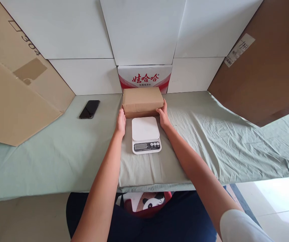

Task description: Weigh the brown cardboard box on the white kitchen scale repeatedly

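Note:
A brown cardboard box [143,100] is held between my two hands, just behind the scale and in front of the printed white and red carton. My left hand [120,121] presses against its left side, fingers pointing away from me. On the right side, my right hand [163,115] grips the near corner, thumb on the front face. Nearer to me lies a white digital kitchen scale [145,129] with nothing on its platform; its small display and round buttons face me. Whether the box's underside touches the cloth, I cannot tell.
A black phone [89,109] lies on the green cloth [89,154] to the left. The white and red carton [144,76] stands at the back against white panels [144,30]. Large cardboard sheets flank the table, one left [15,101], one right [265,74].

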Tool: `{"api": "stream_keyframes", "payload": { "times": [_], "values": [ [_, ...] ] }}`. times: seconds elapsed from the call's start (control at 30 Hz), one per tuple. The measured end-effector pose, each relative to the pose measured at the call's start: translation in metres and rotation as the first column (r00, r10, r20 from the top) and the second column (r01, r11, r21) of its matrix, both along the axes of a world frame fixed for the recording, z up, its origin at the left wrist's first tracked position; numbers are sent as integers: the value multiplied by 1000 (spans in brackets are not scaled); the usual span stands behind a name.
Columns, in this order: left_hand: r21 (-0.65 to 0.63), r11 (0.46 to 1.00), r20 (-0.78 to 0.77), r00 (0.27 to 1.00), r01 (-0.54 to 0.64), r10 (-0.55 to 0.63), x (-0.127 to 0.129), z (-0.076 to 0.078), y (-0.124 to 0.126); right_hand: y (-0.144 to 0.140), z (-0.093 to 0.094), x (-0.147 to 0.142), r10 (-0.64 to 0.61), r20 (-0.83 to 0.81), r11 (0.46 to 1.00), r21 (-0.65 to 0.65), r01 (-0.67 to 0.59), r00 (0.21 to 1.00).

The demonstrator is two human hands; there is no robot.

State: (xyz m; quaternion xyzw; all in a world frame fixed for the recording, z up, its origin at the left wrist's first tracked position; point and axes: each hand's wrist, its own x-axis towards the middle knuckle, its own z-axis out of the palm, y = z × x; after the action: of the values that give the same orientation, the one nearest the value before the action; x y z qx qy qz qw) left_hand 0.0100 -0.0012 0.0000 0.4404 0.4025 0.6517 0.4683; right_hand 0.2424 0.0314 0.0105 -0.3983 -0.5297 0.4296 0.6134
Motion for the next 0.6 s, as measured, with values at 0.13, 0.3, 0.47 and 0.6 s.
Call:
{"api": "stream_keyframes", "payload": {
  "times": [0.13,0.3,0.47,0.6],
  "values": [
    [-46,996,-66,995,-80,77,-7,1,-3,3,-3,4,-77,-108,997,-31,74,991],
    [-81,990,-95,989,-118,110,-22,5,-4,6,-5,12,-206,-185,974,-136,182,961],
    [-82,989,-80,990,-126,120,-26,4,-3,11,-10,13,-208,-170,972,-150,183,963],
    [-75,992,-85,991,-106,100,-17,-2,-4,14,-14,10,-199,-129,975,-125,184,971]
  ]
}}
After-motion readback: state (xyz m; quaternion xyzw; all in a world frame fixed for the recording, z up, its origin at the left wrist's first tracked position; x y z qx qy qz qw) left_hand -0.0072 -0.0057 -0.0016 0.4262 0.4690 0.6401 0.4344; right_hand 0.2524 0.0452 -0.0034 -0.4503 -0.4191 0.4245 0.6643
